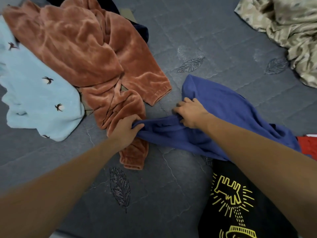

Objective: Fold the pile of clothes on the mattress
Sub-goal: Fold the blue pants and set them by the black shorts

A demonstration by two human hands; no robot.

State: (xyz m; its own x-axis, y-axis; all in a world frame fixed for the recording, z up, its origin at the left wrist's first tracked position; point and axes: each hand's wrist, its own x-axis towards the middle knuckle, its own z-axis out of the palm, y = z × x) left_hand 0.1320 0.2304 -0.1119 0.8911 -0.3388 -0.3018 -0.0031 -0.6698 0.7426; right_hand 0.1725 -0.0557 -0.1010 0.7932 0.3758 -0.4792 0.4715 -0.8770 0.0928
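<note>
**Both hands on the blue garment**

The left hand (127, 128) pinches one bunched end of the blue garment (223, 117); the right hand (189, 112) grips it nearby. A rust fleece (82, 48) and a pale blue fleece (34, 93) lie on the mattress (205, 31).

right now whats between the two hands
In the head view, a taut band of the blue garment spans from the left hand to the right hand; both grip it, and grey mattress shows beyond that stretch.
</note>
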